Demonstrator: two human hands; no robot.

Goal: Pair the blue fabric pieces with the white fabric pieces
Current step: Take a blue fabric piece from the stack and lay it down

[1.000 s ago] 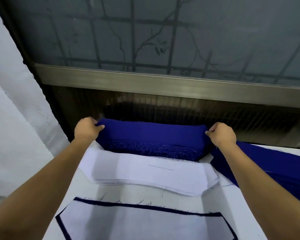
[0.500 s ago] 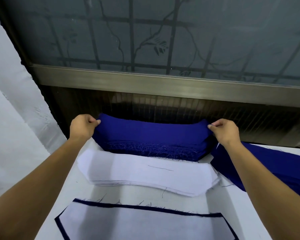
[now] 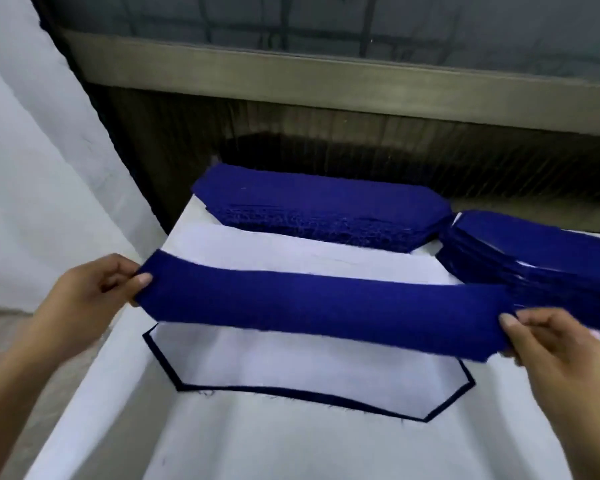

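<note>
A long blue fabric piece [image 3: 323, 303] hangs stretched between my hands above the table. My left hand [image 3: 94, 299] pinches its left end and my right hand [image 3: 555, 355] pinches its right end. Under it lies a white fabric piece [image 3: 309, 368] on top of a blue one whose dark edge shows around it. Behind it sits a stack of white pieces [image 3: 291, 251], partly hidden by the held piece. A thick stack of blue pieces [image 3: 319, 209] lies at the far edge of the table.
The table [image 3: 257, 445] is covered in white cloth. A second pile of paired blue and white pieces [image 3: 541, 251] lies at the right. A metal window frame [image 3: 326, 77] and a dark wall stand right behind the table. A white wall is at the left.
Both hands lifted one blue piece off the far blue stack and brought it toward me, over the white piece. The camera has tilted down.
</note>
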